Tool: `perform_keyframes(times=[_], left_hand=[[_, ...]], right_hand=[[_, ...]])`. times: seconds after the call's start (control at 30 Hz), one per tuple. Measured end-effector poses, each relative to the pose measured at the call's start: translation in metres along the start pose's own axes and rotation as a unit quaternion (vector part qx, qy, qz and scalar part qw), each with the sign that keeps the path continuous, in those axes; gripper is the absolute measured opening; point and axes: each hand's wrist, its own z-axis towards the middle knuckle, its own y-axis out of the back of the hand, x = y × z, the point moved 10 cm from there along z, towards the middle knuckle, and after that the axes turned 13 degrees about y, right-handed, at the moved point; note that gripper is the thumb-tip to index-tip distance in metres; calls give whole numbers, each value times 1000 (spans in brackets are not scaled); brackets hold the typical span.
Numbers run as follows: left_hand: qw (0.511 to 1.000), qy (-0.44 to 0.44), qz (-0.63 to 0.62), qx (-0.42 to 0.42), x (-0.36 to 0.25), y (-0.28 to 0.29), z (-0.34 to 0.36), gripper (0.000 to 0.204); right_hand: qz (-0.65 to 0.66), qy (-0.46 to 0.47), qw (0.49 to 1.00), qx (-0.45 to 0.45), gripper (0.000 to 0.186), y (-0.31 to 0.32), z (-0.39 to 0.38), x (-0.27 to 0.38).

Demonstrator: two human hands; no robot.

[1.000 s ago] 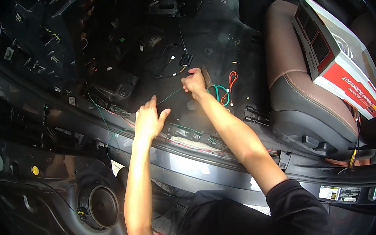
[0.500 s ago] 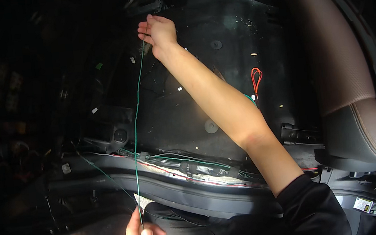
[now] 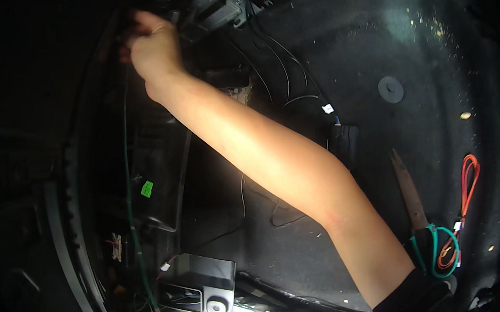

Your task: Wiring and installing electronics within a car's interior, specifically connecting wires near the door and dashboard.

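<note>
My right arm reaches from the lower right across to the far left. At its end my right hand (image 3: 155, 51) is closed, its fingers partly blurred and dark. A thin green wire (image 3: 129, 185) runs up to this hand from the lower edge; the exact grip is hard to see in the shade. My left hand is out of view.
On the black car floor lie scissors (image 3: 413, 194) with green handles, a bundled red cord (image 3: 469, 180) and a round grey disc (image 3: 391, 89). Black wires with a white connector (image 3: 327, 109) trail below a metal bracket (image 3: 215, 9). A plastic trim piece (image 3: 214, 280) sits near the sill.
The view has shifted forward and left. My right hand has carried the green wire farther left, toward the dark edge. My left hand, earlier at the wire's lower part, has left the view.
</note>
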Motion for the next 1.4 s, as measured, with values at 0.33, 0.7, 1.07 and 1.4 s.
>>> perform_keyframes(times=[0.33,0.7,1.07,1.4], left_hand=[[987,104,-118,24,49,6,28,21],[927,241,-286,40,87,15,17,22],[780,394,-476,-103,103,22,-95,23],[608,483,-564,-282,110,48,-234,24]], right_hand=[[68,-46,997,14,30,-17,-19,-54],[51,-76,995,38,36,-21,27,-101],[356,-275,892,-42,36,-58,-63,-98],[263,-327,901,-111,37,-76,-170,-56]])
